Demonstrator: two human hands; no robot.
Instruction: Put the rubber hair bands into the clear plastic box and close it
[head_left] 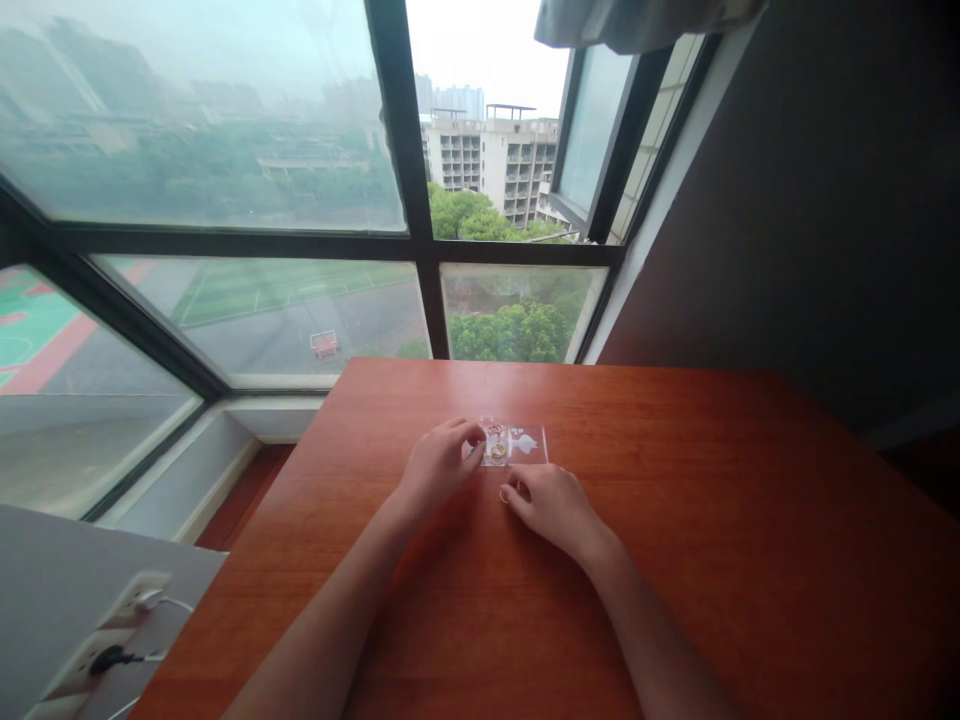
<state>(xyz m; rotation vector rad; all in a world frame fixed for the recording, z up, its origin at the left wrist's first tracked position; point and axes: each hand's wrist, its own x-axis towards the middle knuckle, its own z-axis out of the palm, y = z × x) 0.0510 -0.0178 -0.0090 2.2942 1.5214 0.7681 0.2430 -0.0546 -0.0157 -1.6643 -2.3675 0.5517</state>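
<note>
A small clear plastic box [525,442] lies on the red-brown wooden table [675,560], just beyond both hands. Inside its left part I see small rings, one reddish and one gold. My left hand [439,462] rests on the table at the box's left end, fingers curled, fingertips pinched at the box's edge by the rings. My right hand [551,505] lies just in front of the box, fingers curled under, thumb and forefinger pressed together near a tiny ring-like thing on the table. What either pinch holds is too small to make out.
A large window [300,200] with dark frames stands behind the table's far edge. A dark wall [810,220] runs along the right. At lower left, a white power strip [105,640] with plugged cables sits on a grey ledge.
</note>
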